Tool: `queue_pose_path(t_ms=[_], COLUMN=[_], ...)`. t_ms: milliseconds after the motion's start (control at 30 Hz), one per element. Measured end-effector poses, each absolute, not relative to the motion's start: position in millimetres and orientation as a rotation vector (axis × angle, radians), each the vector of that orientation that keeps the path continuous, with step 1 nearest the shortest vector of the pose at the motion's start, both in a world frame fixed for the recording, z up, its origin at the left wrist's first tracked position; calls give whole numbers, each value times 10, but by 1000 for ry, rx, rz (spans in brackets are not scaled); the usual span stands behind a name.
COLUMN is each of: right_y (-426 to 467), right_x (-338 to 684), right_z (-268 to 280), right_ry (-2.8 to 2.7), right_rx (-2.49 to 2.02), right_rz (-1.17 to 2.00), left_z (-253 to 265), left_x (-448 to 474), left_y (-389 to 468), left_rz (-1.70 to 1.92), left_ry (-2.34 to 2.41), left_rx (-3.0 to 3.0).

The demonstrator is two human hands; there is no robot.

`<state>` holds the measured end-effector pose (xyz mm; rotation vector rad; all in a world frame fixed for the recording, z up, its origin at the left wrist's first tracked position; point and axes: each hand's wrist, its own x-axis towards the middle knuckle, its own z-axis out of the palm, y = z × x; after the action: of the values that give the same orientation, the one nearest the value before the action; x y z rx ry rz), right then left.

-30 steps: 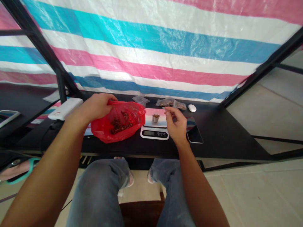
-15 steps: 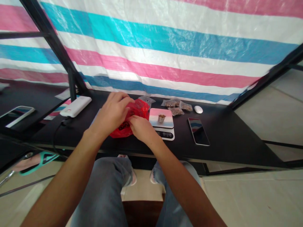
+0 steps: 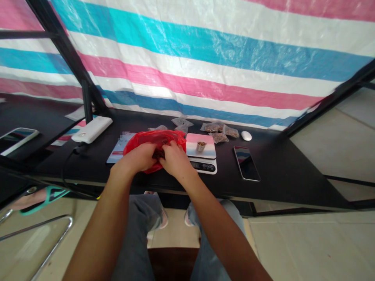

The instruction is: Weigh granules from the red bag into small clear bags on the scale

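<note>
A red plastic bag [image 3: 140, 138] lies with its mouth spread wide on the black table, dark brown contents showing inside. My left hand [image 3: 142, 156] is closed on the bag at the left of its mouth, fingertips hidden in the folds. At the right of the mouth, my right hand [image 3: 175, 159] has its bent fingers closed on the bag too. Right beside the bag stands a white kitchen scale [image 3: 193, 153] with a small metal cup [image 3: 200, 146] of brown bits on its striped top. Under the bag's left side lies a pale printed sheet [image 3: 115, 153].
Several filled clear packets [image 3: 213, 127] lie behind the scale, with clear bags [image 3: 182, 123] left of them. To the right are a white mouse [image 3: 246, 136] and a phone [image 3: 246, 164]. A white power bank [image 3: 92, 129] with a cable sits left, by a black frame post [image 3: 87, 101].
My left hand has come down and toward me from above the bag. The bag's mouth has been pulled wider, and its contents now show. The view has shifted slightly.
</note>
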<state>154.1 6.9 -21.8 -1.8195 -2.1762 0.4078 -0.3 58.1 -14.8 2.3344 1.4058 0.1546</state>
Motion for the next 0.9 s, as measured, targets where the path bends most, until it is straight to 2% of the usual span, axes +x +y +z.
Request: queue_pose_path(t_ms=[433, 900], right_y=[78, 57], right_x=[1555, 1838], right_z=[-173, -124], right_ry=[-2165, -1833], right_rx=[-1795, -1466], right_rz=[416, 514], left_z=[-8, -42], left_x=[-17, 49], left_y=[448, 387], left_rz=[177, 318], left_ry=[1505, 1520], left_rx=[2376, 2368])
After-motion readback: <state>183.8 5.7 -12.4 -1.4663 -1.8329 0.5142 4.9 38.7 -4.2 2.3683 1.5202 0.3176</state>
